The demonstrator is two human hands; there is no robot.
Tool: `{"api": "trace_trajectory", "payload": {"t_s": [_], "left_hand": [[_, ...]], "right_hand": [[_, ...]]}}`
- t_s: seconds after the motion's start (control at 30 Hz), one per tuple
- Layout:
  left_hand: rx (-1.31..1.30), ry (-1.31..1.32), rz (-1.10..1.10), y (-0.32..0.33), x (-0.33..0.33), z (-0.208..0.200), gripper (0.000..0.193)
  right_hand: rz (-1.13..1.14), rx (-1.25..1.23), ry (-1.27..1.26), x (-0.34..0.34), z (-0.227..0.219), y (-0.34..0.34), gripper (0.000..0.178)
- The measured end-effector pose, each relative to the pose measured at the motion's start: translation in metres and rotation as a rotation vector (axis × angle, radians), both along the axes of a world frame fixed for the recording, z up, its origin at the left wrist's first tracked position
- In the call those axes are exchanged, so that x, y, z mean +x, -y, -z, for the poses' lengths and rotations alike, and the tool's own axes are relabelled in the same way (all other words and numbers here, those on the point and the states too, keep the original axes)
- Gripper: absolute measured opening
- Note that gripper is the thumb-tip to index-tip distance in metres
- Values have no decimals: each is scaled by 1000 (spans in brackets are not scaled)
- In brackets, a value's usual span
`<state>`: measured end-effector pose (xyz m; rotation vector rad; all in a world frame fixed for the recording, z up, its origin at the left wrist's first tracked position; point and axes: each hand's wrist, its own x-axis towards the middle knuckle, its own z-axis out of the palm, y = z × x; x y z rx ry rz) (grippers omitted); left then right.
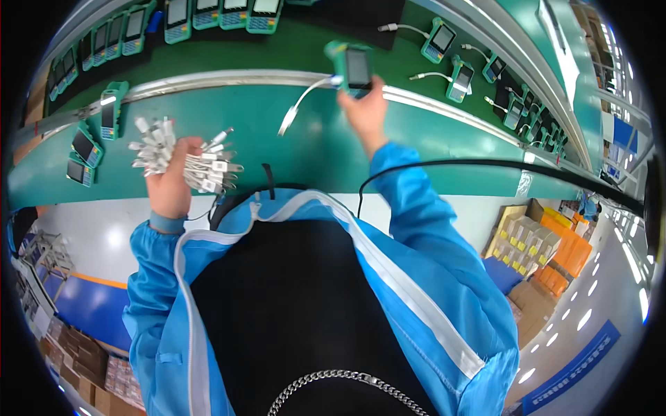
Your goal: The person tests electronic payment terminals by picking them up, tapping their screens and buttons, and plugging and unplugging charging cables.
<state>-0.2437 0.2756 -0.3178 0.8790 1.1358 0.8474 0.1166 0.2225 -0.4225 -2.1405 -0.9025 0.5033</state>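
Observation:
My left hand (170, 182) grips a thick bundle of short white cables (182, 157) with silver plugs, held above the green workbench (291, 145). My right hand (363, 114) holds up a teal handheld terminal (352, 68) with a dark screen. A white cable (302, 102) is plugged into the terminal's left side and hangs down over the bench. Both arms wear blue sleeves.
Several teal terminals (104, 111) lie at the left of the bench, and a row more (201, 17) stands on a black mat on the green conveyor behind. Others with white cables (458, 76) sit to the right. Orange and cardboard boxes (548, 249) stand on the floor at right.

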Motion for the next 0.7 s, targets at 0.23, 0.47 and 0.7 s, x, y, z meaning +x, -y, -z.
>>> {"api": "trace_trajectory", "payload": {"t_s": [0.23, 0.47, 0.7], "left_hand": [[3, -143, -122, 45, 38, -36, 31], [29, -184, -209, 66, 48, -38, 31], [-37, -8, -322, 85, 36, -32, 21]], "right_hand": [[-8, 120, 683, 182, 110, -12, 64], [63, -115, 574, 316, 136, -24, 61], [52, -270, 724, 306, 113, -44, 55]]}}
